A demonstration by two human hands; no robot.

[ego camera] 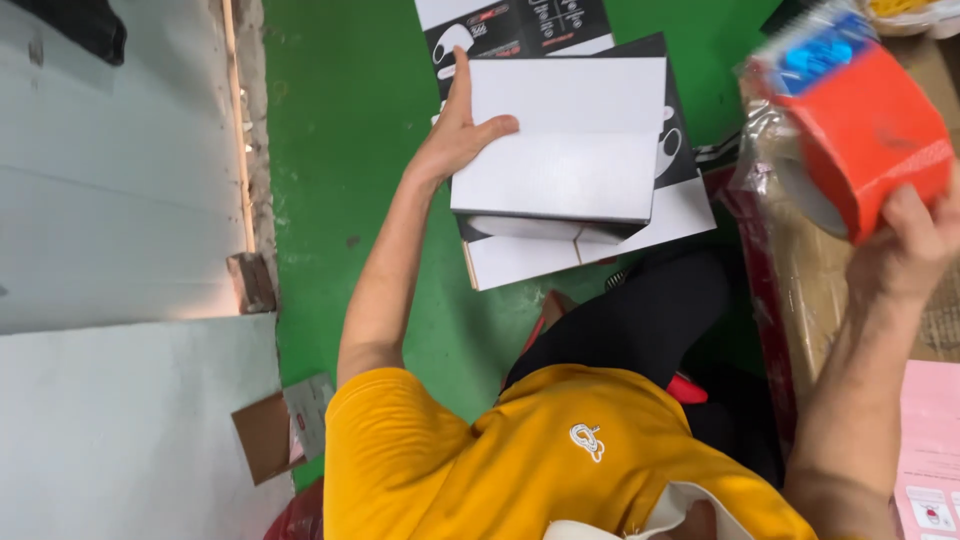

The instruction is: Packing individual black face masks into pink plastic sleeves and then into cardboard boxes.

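Fingers of the left hand (455, 140) lay spread along the edge of a half-folded white carton (560, 150), thumb pressed on its face, so that grip was holding the carton lightly rather than clenched. Beneath that grip lay more flat black-and-white carton blanks (530, 35) on the green floor (340, 150). The right hand (915, 245) was clenched around an orange box (865, 130) with a blue top in clear wrap, raised well apart from the carton. Judging by the loose left hold, the carton could spring open or slide off the blanks; the tilted box might slip from the wrap
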